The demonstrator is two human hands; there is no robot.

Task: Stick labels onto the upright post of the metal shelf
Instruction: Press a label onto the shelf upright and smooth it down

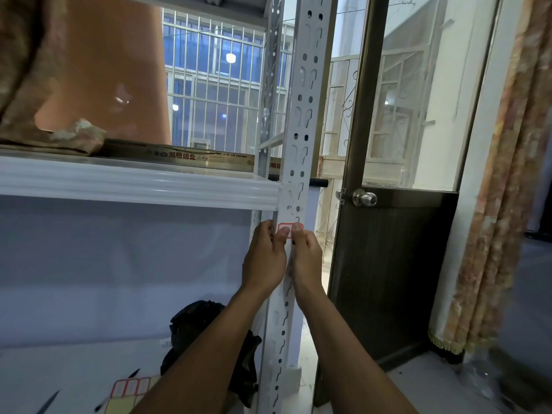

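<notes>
A white perforated upright post of the metal shelf runs from top to bottom in the middle. A small white label with a red border lies on the post just below the shelf beam. My left hand is at the post's left side, its thumb pressing the label's left part. My right hand is at the post's right side, its thumb on the label's right part. A sheet of red-bordered labels lies on the lower shelf at the bottom left.
A white shelf beam crosses the left half at mid height. A black plastic bag sits on the lower shelf behind my left forearm. A dark door with a round knob stands right of the post; a curtain hangs far right.
</notes>
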